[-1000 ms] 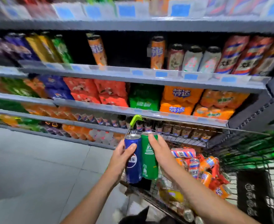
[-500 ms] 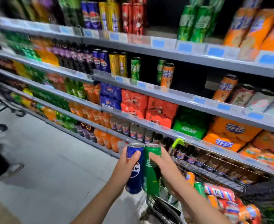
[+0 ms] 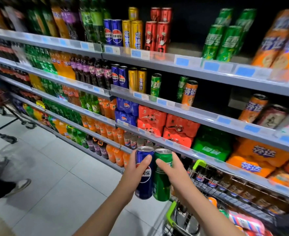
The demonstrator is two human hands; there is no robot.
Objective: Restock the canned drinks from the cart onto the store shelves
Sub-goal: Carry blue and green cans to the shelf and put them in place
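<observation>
- Store shelves (image 3: pixel 191 114) of drinks fill the aisle; the cart (image 3: pixel 174 217) sits lower right.
- Left hand (image 3: pixel 133 169) wraps the blue can (image 3: pixel 144 181); right hand (image 3: pixel 172 172) wraps the green can (image 3: pixel 161 183), both upright and touching.
- Risk: each one-handed grip could slip reaching up, or a can could topple the lone shelf cans.

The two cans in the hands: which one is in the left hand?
The blue can. The left hand grips it, while the right hand grips the green can beside it.
</observation>
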